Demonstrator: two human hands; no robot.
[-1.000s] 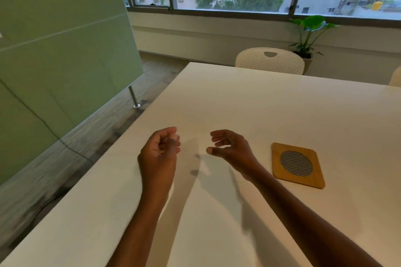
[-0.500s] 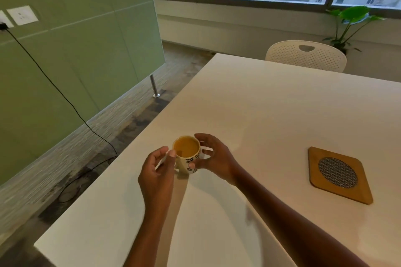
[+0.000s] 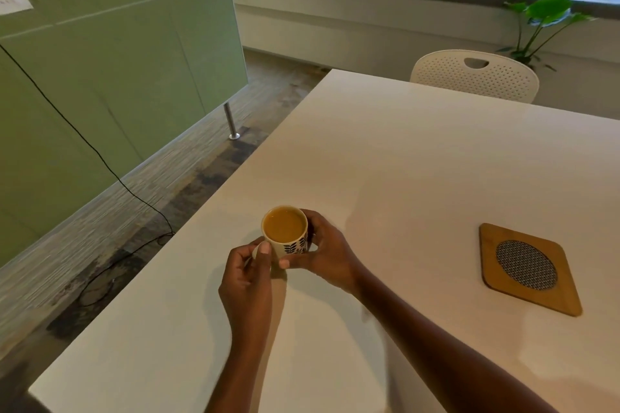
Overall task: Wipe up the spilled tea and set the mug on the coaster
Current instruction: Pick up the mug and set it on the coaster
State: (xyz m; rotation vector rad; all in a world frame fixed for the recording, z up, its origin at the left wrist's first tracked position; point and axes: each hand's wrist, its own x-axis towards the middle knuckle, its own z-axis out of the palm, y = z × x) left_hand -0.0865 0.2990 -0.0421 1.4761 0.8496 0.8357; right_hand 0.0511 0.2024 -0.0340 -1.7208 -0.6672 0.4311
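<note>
Left hand (image 3: 246,282) near table edge, thumb and fingers pinching handle side of small white leaf-patterned mug (image 3: 286,236). Right hand (image 3: 327,253) fingers wrapped around mug's right wall. Mug full of tea, upright on white table (image 3: 402,161). Square wooden coaster with mesh centre (image 3: 526,267) well apart at right. White perforated chair (image 3: 474,75) far.

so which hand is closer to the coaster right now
Right. The right hand cups the mug on the side facing the coaster, with bare table between them. The left hand is on the mug's far side, farther away.
</note>
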